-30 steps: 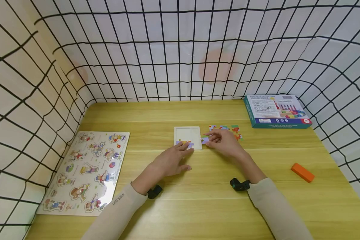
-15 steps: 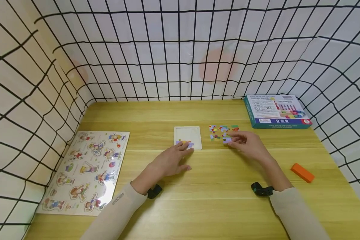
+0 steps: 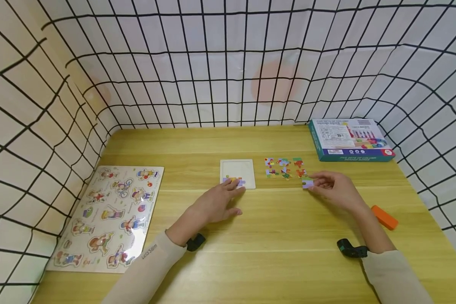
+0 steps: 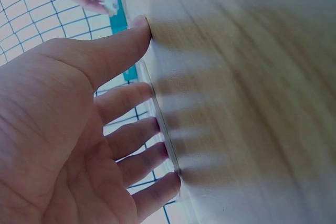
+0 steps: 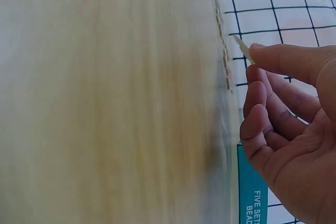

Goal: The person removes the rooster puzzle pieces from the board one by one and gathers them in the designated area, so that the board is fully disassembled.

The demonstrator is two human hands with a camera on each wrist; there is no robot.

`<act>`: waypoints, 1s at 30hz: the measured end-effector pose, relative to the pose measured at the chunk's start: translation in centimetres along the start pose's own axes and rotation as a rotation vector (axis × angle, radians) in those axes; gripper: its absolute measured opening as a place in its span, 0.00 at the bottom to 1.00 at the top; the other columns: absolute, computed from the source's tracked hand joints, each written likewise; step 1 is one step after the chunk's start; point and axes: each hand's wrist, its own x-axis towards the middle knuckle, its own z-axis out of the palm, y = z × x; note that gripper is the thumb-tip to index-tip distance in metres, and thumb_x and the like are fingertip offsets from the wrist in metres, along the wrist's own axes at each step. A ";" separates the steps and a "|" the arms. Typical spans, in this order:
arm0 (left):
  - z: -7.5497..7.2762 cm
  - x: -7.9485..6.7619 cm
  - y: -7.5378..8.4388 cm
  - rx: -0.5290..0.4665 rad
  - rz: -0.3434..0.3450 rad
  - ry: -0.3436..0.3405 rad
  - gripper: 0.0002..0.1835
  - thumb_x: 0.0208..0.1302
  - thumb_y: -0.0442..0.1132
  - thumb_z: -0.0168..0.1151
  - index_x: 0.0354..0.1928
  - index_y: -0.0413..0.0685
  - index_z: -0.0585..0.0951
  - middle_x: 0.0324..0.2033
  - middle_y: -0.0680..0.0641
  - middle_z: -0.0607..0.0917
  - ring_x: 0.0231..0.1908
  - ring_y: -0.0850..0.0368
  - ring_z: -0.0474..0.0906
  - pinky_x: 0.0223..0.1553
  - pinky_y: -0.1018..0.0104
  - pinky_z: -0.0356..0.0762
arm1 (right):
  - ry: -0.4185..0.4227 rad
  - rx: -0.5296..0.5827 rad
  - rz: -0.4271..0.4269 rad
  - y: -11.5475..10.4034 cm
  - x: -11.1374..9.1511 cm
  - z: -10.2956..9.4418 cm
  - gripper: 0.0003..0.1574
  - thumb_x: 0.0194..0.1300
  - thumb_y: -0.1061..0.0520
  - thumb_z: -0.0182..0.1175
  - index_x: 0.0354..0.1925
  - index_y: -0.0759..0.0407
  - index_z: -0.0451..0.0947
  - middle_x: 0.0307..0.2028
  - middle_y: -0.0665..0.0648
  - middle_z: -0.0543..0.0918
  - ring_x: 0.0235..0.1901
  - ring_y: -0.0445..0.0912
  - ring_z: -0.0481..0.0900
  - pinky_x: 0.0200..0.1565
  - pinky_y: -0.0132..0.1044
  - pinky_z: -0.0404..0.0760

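Note:
My right hand [image 3: 336, 190] pinches a purple-and-green jigsaw piece [image 3: 307, 183] between thumb and fingers, to the right of the loose pieces. The right wrist view shows that piece [image 5: 241, 47] edge-on at the thumb tip. My left hand [image 3: 216, 202] lies with fairly straight fingers at the near edge of a white square puzzle tray [image 3: 237, 166]. Its fingertips [image 4: 149, 124] touch the tray's edge in the left wrist view. Joined purple and yellow pieces [image 3: 232, 181] sit along the tray's near side, partly covered by the fingers. Several loose jigsaw pieces [image 3: 283, 162] lie in two rows right of the tray.
A large picture board [image 3: 110, 215] with cartoon figures lies on the left of the wooden table [image 3: 235, 270]. At the back right sits a teal-edged box [image 3: 353, 141]. An orange block [image 3: 384, 218] is close to the right forearm. Black wire mesh [image 3: 216, 63] surrounds the back and sides.
My right hand has moved right, from beside the tray past the loose pieces, carrying the jigsaw piece. The piece has turned in the fingers. My left hand stays in place.

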 end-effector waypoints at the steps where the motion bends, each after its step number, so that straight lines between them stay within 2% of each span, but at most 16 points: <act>1: 0.0 0.0 0.0 0.001 0.000 0.001 0.38 0.72 0.57 0.63 0.78 0.51 0.66 0.81 0.45 0.56 0.80 0.41 0.52 0.79 0.49 0.56 | -0.005 0.000 -0.004 0.1 0.0 0.0 0.24 0.70 0.50 0.68 0.60 0.59 0.82 0.41 0.59 0.88 0.37 0.42 0.82 0.39 0.27 0.81; 11: 0.0 0.0 0.0 -0.004 -0.011 -0.002 0.38 0.72 0.57 0.62 0.79 0.52 0.65 0.81 0.45 0.56 0.80 0.42 0.52 0.79 0.49 0.56 | -0.075 -0.034 -0.037 0.9 0.3 0.1 0.23 0.71 0.52 0.68 0.59 0.61 0.83 0.39 0.57 0.86 0.35 0.45 0.78 0.37 0.30 0.79; 20: 0.1 0.1 0.0 -0.004 -0.014 0.001 0.38 0.73 0.57 0.62 0.79 0.53 0.65 0.80 0.45 0.56 0.80 0.43 0.52 0.79 0.49 0.56 | -0.093 -0.097 -0.061 0.9 0.4 0.2 0.22 0.71 0.51 0.67 0.59 0.57 0.85 0.35 0.53 0.85 0.32 0.44 0.75 0.34 0.31 0.76; 30: 0.3 0.2 -0.2 -0.008 -0.008 -0.001 0.38 0.72 0.57 0.62 0.79 0.53 0.65 0.81 0.46 0.56 0.80 0.43 0.51 0.79 0.49 0.56 | -0.086 -0.125 -0.056 1.0 0.4 0.2 0.23 0.70 0.53 0.67 0.60 0.60 0.84 0.35 0.53 0.85 0.33 0.45 0.75 0.34 0.30 0.75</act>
